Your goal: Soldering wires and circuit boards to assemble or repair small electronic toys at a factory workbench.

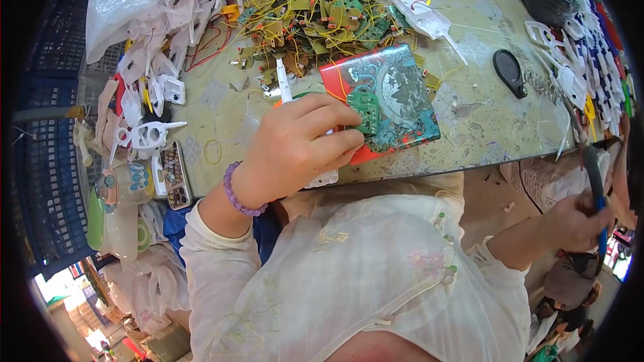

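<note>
We find the green board [363, 112] just right of the left hand [305, 135], at its fingertips and over the near part of the box [402, 84]; whether it rests there or is held clear, we cannot tell. Its long axis runs roughly away from the wearer. The left hand is by far the nearer; the right hand [582, 222] is well apart, out past the table's near edge on the right. We note the left fingers closed in a pinch on the board's left side. A white shell [284, 82] shows beyond and below that hand; its middle is hidden, so we cannot confirm any grip on it. The right hand is closed around a blue-handled tool [602, 245], its length running roughly near to far.
</note>
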Tool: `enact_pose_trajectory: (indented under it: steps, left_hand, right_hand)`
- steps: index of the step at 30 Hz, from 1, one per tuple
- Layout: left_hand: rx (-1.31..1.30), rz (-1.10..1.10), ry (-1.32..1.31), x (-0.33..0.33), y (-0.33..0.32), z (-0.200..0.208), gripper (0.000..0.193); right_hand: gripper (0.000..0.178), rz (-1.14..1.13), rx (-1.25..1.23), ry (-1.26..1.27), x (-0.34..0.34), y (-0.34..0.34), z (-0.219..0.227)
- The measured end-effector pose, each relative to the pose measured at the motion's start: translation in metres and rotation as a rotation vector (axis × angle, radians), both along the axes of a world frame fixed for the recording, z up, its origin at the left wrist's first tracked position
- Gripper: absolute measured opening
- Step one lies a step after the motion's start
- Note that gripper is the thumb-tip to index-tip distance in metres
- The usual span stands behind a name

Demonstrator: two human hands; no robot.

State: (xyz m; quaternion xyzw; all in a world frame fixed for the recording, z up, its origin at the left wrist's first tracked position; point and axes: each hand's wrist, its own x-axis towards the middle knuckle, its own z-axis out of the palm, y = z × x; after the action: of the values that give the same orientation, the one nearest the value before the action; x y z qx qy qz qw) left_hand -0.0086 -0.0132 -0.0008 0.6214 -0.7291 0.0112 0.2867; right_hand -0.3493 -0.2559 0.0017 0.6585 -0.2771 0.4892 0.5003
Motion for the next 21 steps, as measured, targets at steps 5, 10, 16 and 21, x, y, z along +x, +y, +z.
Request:
enact_pose_trajectory:
  steps: [5,10,16,21]
  left_hand:
    - [-0.038,0.022,-0.036,0.0,-0.003,-0.002,0.02]
    - [-0.044,0.043,0.002,-0.006,-0.008,-0.002,0.019]
    - [0.039,0.069,0.016,-0.01,-0.007,0.002,0.018]
    - [0.073,0.083,-0.006,-0.013,-0.006,0.003,0.017]
  right_hand:
    - [0.021,1.347,1.05,-0.633,0.045,0.037,-0.006]
    - [0.029,1.575,1.242,-0.648,0.099,0.069,-0.007]
    - [0.026,1.57,1.415,-0.401,0.118,0.078,-0.002]
    - [0.026,1.566,1.469,-0.278,0.124,0.077,-0.005]
